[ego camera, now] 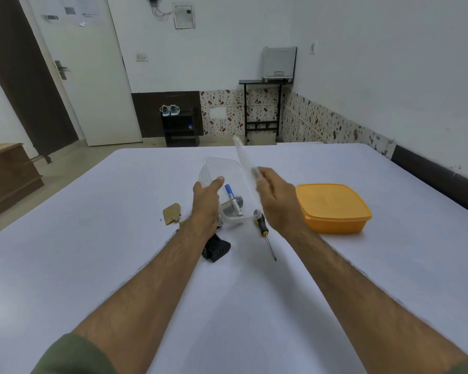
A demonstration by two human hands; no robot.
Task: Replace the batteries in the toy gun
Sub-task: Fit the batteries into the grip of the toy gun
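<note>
Left hand [206,197] steadies box [214,168]; right hand [274,201] lifts lid [242,155]

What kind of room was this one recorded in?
Probably a room in a home: a door with a handle, shoes on a small dark rack, and a big white-covered surface, possibly a bed.

surface: white table [92,265] | on it: orange box [334,209]; screwdriver [265,233]; clear container [227,184]; black toy part [218,249]; yellow piece [172,213]

Bare forearms, olive-green short sleeves [73,354] both sides.
</note>
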